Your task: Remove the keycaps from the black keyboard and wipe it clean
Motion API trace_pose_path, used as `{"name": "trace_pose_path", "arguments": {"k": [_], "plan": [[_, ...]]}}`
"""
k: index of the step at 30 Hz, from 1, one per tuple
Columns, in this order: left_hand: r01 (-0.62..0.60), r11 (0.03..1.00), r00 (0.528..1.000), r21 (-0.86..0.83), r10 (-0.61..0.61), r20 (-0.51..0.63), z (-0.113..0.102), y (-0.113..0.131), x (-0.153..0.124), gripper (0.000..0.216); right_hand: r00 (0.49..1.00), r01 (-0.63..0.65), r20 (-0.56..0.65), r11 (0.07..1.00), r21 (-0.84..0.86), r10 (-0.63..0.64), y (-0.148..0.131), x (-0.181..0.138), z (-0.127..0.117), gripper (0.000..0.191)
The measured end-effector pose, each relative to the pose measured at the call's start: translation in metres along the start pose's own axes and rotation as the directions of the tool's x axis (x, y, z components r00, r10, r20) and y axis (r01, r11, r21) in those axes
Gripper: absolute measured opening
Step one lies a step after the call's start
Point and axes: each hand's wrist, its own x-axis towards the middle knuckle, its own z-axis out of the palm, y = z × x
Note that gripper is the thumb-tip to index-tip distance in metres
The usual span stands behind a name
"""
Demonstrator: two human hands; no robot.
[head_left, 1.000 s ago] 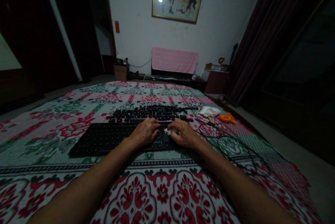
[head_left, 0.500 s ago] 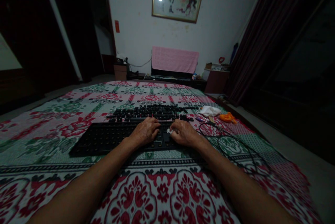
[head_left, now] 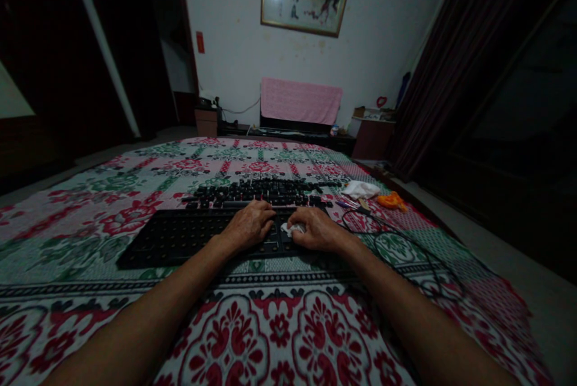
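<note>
A black keyboard point(head_left: 175, 235) with its keycaps off lies across the patterned bedcover, bare key posts showing. My left hand point(head_left: 249, 222) rests on its middle right part, fingers bent down and closed against the board. Farther right, my right hand point(head_left: 318, 229) pinches a crumpled white tissue point(head_left: 292, 228) against the number-pad end. The fingertips of both hands are partly hidden. Just beyond the keyboard, many loose black keycaps point(head_left: 265, 189) lie in a heap.
To the right lie a white crumpled cloth point(head_left: 361, 189), an orange cloth point(head_left: 392, 201), a few thin tools point(head_left: 349, 205) and a looped black cable point(head_left: 417, 249). The bedcover's point(head_left: 279, 326) right edge drops toward the floor.
My right hand has moved slightly left with the tissue, and more of the tissue shows. My left hand stays in nearly the same place on the keyboard.
</note>
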Motion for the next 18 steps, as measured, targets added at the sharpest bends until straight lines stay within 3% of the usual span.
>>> {"name": "trace_pose_path", "arguments": {"k": [6,8,14,18], "plan": [[0.0,1.0,1.0,0.014,0.0,0.006,-0.002,0.001,0.001,0.027,0.975,-0.125,0.186,0.992,0.018,0.12,0.016,-0.007,-0.023,0.024],[0.001,1.0,1.0,0.015,-0.001,0.014,-0.002,0.001,0.001,0.028,0.969,-0.161,0.192,0.987,0.02,0.154,0.017,-0.009,-0.028,0.023],[-0.006,1.0,1.0,0.0,0.006,0.019,0.0,-0.001,0.002,0.028,0.991,0.006,0.136,0.996,0.095,-0.019,0.0,-0.003,-0.017,0.026],[-0.002,1.0,1.0,-0.011,0.002,0.006,0.001,-0.002,0.001,0.028,0.989,-0.028,0.149,0.999,0.035,0.022,-0.006,-0.002,-0.013,0.023]]}}
